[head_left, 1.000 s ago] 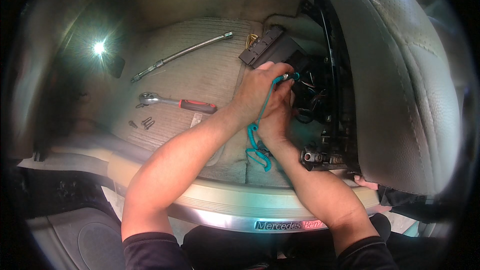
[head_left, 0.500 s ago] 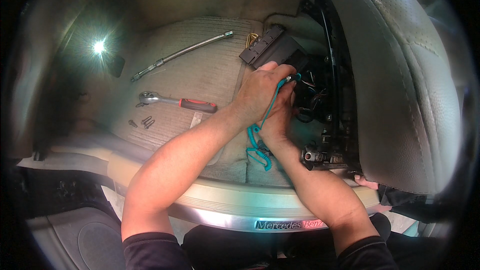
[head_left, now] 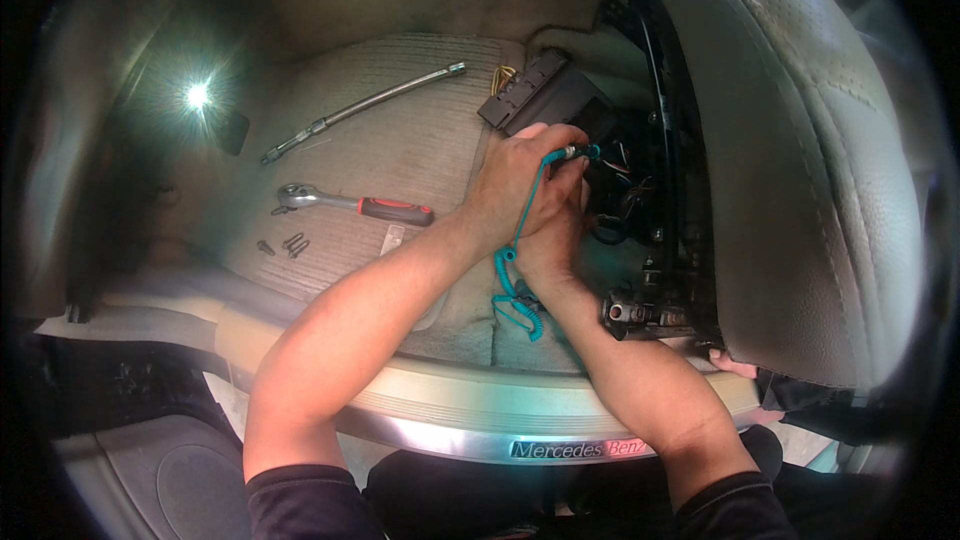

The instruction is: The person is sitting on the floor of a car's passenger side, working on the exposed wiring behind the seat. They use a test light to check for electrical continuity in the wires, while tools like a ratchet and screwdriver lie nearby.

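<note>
My left hand [head_left: 522, 180] is closed on a teal-and-metal probe [head_left: 570, 154], its tip among dark wiring [head_left: 620, 185] under the seat. My right hand [head_left: 550, 240] lies beneath the left, fingers curled against the wiring area; what they grip is hidden. A teal coiled cord [head_left: 522, 305] hangs from the probe onto the carpet. Just beyond my hands sits a tilted black module [head_left: 530, 95] with yellow wires. On the ribbed mat to the left lie a steel extension bar [head_left: 360, 110], a ratchet [head_left: 390, 210] with a red-and-black handle and several bolts [head_left: 290, 248].
The leather seat [head_left: 810, 190] and its black rail [head_left: 662, 110] bound the right side. A metal door sill [head_left: 420, 435] crosses below my forearms. A bright lamp [head_left: 197, 95] shines at the left. Another person's hand [head_left: 732, 365] shows beside the seat's lower corner.
The probe in my left hand dipped slightly about half a second ago and is raised again now. My arms and the tools on the mat stay in place.
</note>
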